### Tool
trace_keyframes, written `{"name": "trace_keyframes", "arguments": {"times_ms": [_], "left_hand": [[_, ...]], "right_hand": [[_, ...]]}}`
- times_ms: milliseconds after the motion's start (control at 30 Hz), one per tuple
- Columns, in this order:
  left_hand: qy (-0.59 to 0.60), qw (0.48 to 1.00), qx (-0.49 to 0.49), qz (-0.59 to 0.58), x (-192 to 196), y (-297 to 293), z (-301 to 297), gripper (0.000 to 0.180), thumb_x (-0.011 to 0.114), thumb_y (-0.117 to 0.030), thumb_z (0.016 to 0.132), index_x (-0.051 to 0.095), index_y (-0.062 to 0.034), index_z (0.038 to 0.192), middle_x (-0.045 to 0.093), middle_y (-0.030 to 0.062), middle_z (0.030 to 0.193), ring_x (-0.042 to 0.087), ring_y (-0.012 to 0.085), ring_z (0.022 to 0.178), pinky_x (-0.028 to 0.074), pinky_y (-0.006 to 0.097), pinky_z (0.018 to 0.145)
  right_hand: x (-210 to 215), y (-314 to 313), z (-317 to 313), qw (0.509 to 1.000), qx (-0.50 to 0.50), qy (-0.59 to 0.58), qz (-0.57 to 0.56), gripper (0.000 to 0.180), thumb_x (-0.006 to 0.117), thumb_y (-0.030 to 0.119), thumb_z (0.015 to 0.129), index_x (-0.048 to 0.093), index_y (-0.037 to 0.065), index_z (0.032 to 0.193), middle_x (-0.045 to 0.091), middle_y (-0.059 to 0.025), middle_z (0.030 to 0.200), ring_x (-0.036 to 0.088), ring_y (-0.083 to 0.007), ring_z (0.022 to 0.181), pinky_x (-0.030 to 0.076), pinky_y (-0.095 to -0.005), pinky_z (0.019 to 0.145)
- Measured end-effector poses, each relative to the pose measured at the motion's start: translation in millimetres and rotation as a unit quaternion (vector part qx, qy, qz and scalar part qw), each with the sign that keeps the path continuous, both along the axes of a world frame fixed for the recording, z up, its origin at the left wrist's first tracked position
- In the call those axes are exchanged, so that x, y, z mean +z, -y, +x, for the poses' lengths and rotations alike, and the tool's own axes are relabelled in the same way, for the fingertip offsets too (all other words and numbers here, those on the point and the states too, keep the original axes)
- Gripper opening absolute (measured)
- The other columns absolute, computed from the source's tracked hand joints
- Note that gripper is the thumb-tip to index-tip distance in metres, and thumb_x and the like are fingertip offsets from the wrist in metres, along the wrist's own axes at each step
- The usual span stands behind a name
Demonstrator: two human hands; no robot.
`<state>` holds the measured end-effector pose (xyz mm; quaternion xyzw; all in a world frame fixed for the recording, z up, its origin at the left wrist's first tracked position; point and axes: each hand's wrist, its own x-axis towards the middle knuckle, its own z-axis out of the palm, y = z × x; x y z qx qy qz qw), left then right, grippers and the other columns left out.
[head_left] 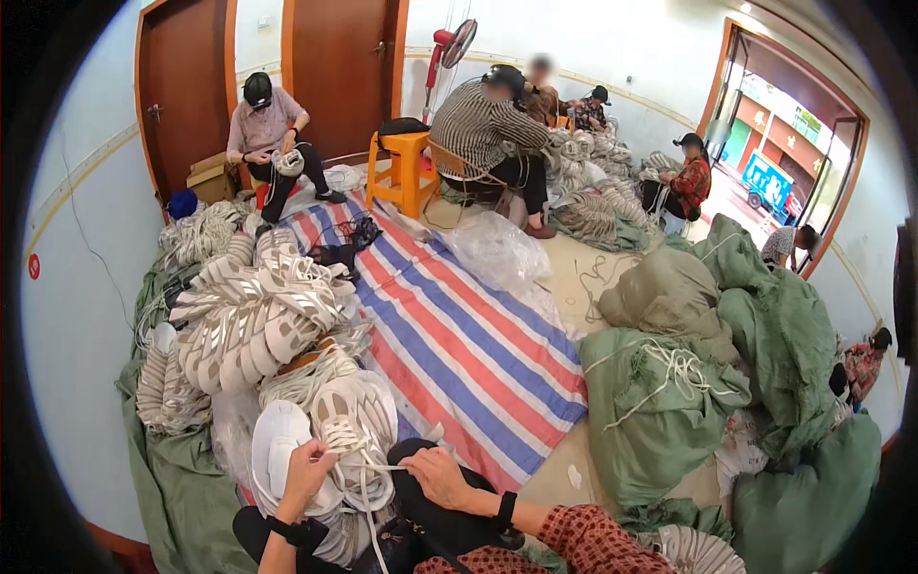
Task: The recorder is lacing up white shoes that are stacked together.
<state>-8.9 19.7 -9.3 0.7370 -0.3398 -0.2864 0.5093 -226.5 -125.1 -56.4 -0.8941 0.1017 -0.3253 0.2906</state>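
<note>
A white-and-beige shoe upper (381,407) lies in front of me, with a white shoelace (375,467) threaded through its front. My left hand (306,475) pinches one part of the lace at the upper's left side. On the other side, my right hand (437,477) is closed on another stretch of it, pulled out sideways above my dark-clothed knee. Loose lace ends hang down between my hands. Beside my left hand rests a plain white upper (279,445). More stacked uppers sit under the laced one, partly hidden by my wrists.
A tall heap of nested shoe uppers (258,325) stands at the left. A red, white and blue striped sheet (459,344) covers the floor ahead. Stuffed green sacks (655,411) crowd the right. Several people sit farther back, near an orange stool (400,177).
</note>
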Motion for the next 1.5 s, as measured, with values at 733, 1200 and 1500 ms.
{"name": "trace_keyframes", "arguments": {"times_ms": [733,1200,1500], "left_hand": [[-0.039,0.996,0.073,-0.037,-5,4,10,0.004,0.057,-0.005,0.08,0.058,-0.0018,0.08,0.057,0.0013,0.069,0.051,0.0095,0.062,0.041,0.023,0.058],[0.521,0.834,-0.021,0.179,22,16,-82,0.035,0.075,-0.018,0.065,0.052,-0.0023,0.088,0.054,0.0119,0.086,0.057,0.03,0.084,0.046,0.041,0.066],[0.57,0.795,-0.068,0.197,8,6,-82,0.03,0.072,-0.012,0.063,0.055,-0.0027,0.086,0.052,0.0132,0.093,0.053,0.0319,0.092,0.044,0.043,0.07]], "right_hand": [[-16,1,4,0.999,-0.012,0.019,0.04,0.014,0.057,0.011,0.087,0.061,0.007,0.099,0.055,-0.0074,0.08,0.054,-0.0251,0.075,0.037,-0.0345,0.07],[75,-56,-50,0.939,0.314,0.015,0.138,0.015,0.054,0.018,0.09,0.057,0.003,0.093,0.06,-0.013,0.082,0.058,-0.0336,0.075,0.046,-0.0402,0.065],[73,-75,-48,0.912,0.362,-0.015,0.191,0.018,0.051,0.019,0.092,0.058,0.002,0.092,0.061,-0.0129,0.08,0.059,-0.032,0.073,0.046,-0.0384,0.065]]}}
